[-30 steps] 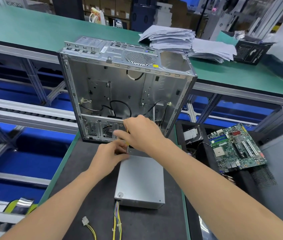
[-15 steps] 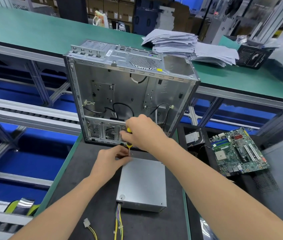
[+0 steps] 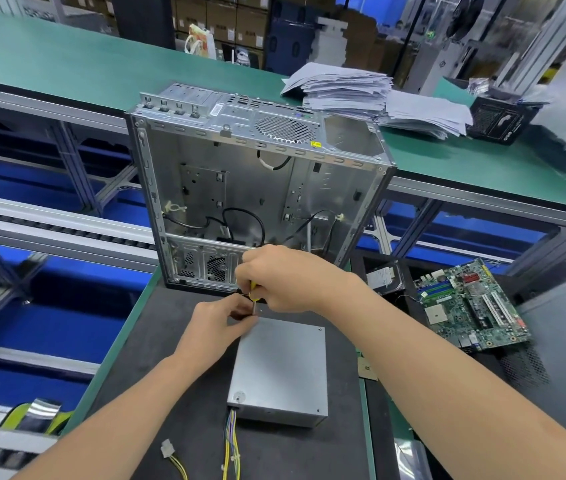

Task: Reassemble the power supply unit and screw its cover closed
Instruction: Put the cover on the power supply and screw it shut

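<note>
The grey power supply [image 3: 279, 368] lies flat on the dark worktop [image 3: 170, 393], just in front of the open computer case [image 3: 257, 188]. The right hand [image 3: 285, 278] grips a yellow-handled screwdriver [image 3: 253, 301], tip down at the far left corner of the power supply. The left hand [image 3: 219, 323] pinches its metal shaft there. Coloured wires [image 3: 231, 441] come out of the near side.
</note>
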Tool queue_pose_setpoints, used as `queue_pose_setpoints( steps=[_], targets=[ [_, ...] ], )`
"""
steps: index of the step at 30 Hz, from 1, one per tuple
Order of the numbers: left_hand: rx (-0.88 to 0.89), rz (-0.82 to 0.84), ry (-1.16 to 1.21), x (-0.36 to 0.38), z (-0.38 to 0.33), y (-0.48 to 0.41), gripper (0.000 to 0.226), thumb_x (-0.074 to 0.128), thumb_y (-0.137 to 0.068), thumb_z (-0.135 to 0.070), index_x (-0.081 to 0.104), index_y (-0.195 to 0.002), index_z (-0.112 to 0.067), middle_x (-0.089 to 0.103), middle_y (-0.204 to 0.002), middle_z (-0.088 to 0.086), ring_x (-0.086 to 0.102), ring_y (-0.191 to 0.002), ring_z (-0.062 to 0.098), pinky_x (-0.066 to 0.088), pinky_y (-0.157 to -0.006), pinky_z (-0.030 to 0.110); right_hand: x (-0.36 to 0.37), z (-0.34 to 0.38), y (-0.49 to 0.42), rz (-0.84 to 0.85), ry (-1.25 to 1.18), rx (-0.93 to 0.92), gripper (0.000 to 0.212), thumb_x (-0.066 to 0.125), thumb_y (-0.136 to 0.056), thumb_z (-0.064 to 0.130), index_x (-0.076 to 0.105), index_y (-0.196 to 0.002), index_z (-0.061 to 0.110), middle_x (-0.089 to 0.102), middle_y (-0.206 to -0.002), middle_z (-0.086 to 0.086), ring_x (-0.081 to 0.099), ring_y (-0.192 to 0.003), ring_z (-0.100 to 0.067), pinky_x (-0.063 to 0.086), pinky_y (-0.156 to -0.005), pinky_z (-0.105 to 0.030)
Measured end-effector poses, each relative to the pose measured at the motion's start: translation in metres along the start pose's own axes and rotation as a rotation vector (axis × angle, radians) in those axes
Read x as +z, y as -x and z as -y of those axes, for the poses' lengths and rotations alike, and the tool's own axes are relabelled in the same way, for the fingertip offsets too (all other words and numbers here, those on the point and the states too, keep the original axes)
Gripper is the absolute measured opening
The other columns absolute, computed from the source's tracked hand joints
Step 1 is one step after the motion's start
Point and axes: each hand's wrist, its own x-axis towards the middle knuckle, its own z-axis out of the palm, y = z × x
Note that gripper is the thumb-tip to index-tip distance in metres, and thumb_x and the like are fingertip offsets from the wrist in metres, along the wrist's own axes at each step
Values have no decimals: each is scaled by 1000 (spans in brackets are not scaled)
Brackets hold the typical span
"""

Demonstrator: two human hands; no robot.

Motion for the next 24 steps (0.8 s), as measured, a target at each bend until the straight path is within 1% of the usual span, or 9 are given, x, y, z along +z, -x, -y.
queue_pose_setpoints(
  steps=[2, 4, 8, 12, 14, 16, 20, 21, 24],
  targets=[
    [4, -8, 9, 0, 1, 1, 31, 87, -83, -26, 64, -87, -47, 72, -87, -31, 69, -86, -9, 44, -78, 2, 1, 1, -2, -72, -67, 67, 8, 65, -88, 15, 67, -93, 21, 61, -91, 3, 58, -91, -22, 55, -67, -41],
    [3, -9, 7, 0, 2, 0, 24, 87, -82, -28, 68, -90, -41, 72, -88, -32, 70, -86, -9, 45, -79, 2, 0, 1, -5, -102, -142, 164, 10, 69, -86, 18, 61, -85, 24, 56, -82, 5, 60, -86, -25, 54, -61, -38],
    [7, -4, 9, 1, 2, 0, 27, 86, -83, -31, 66, -90, -48, 72, -89, -33, 70, -87, -9, 45, -80, 2, 8, 6, -18, -144, -243, 402, 17, 66, -91, 24, 54, -83, 15, 45, -79, 1, 57, -79, -31, 38, -52, -30],
    [17, -19, 21, 3, 2, 1, 27, 85, -84, -32, 66, -93, -49, 71, -91, -34, 70, -88, -9, 45, -81, 2, 23, 9, -26, -203, -304, 652, 35, 57, -98, 20, 34, -72, 15, 34, -74, -2, 48, -77, -33, 36, -60, -34],
    [12, -12, 17, 3, 2, 1, 26, 85, -84, -30, 67, -93, -47, 71, -91, -35, 69, -88, -9, 45, -81, 2, 22, 10, -26, -205, -253, 626, 34, 57, -102, 30, 39, -79, 13, 32, -73, -1, 48, -77, -32, 37, -63, -36],
    [8, 11, 8, 1, 2, -1, 25, 84, -85, -29, 66, -91, -45, 71, -90, -35, 69, -87, -9, 44, -79, 2, 15, 10, -20, -176, -186, 469, 33, 59, -102, 40, 48, -87, 13, 37, -77, -2, 53, -77, -32, 39, -64, -36],
    [6, 26, -3, -1, 1, -2, 25, 83, -85, -29, 64, -88, -45, 71, -83, -31, 69, -83, -6, 42, -74, 3, 6, 0, -3, -39, 0, -2, 8, 65, -94, 21, 64, -101, 19, 49, -107, 2, 57, -86, -24, 48, -66, -40],
    [3, 23, 7, -2, 1, -2, 25, 84, -85, -29, 65, -88, -46, 72, -84, -31, 69, -84, -6, 43, -75, 3, 7, -2, -1, -14, -4, -35, 12, 65, -93, 15, 66, -103, 20, 49, -107, 3, 57, -90, -23, 48, -66, -39],
    [3, 28, 25, -2, 0, -2, 28, 84, -84, -31, 65, -91, -50, 72, -87, -31, 70, -88, -6, 46, -78, 4, 8, -6, 0, -28, -59, 59, 20, 66, -90, 9, 69, -106, 20, 56, -104, 2, 57, -97, -23, 47, -67, -37]
  ],
)
